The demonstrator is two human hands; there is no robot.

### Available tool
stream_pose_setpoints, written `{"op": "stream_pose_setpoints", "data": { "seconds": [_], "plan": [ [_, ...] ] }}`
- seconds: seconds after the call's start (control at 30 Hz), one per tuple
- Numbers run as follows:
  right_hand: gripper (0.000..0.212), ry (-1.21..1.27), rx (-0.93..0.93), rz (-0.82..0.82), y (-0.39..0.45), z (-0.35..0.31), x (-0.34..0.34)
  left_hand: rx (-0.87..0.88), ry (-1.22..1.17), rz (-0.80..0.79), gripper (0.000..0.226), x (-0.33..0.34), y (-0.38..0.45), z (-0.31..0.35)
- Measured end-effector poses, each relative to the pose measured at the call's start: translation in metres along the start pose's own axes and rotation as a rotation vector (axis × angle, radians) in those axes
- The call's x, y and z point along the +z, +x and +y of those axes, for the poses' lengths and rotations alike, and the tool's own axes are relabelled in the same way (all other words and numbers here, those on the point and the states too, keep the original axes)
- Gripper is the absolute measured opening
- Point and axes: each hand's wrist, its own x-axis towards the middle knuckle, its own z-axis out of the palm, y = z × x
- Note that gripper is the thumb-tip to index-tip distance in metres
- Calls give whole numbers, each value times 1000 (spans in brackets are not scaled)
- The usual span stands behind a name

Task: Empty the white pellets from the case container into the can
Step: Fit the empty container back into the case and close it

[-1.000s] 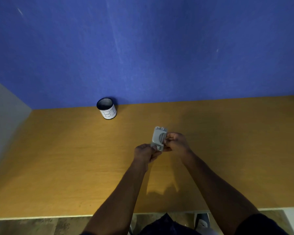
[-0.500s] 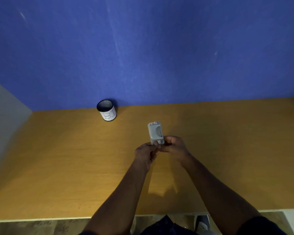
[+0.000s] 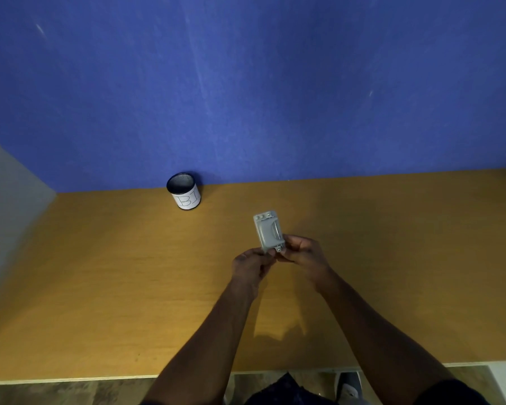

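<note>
Both hands (image 3: 278, 258) pinching grey case (image 3: 268, 230) near end, long axis pointing away

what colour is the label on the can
White, with "B1" hand-drawn in dark lines, on the dark can. The head view, the only one, shows it.

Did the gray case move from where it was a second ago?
Yes. The case has shifted a little left, toward the can, which stayed put. Both hands hold its near end.

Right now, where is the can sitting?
In the head view the can stands upright at the far edge of the wooden table, against the blue wall, left of and beyond the gray case.
</note>
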Motion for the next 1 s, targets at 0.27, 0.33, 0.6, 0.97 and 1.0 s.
{"op": "stream_pose_setpoints", "data": {
  "seconds": [0.27,0.33,0.6,0.97,1.0],
  "plan": [
    [37,118,-34,-35,1,-3,-4,226,280,-77,19,-2,-3,11],
    [38,134,-25,-19,3,-4,-6,258,260,-88,9,-3,-5,15],
    [35,82,-35,-112,0,-2,-19,449,132,-49,23,-7,-1,45],
    [26,135,74,74,3,-10,-16,191,243,-181,25,-25,3,64],
    [27,130,79,100,4,-12,-15,160,209,-212,29,-26,3,62]
  ]
}}
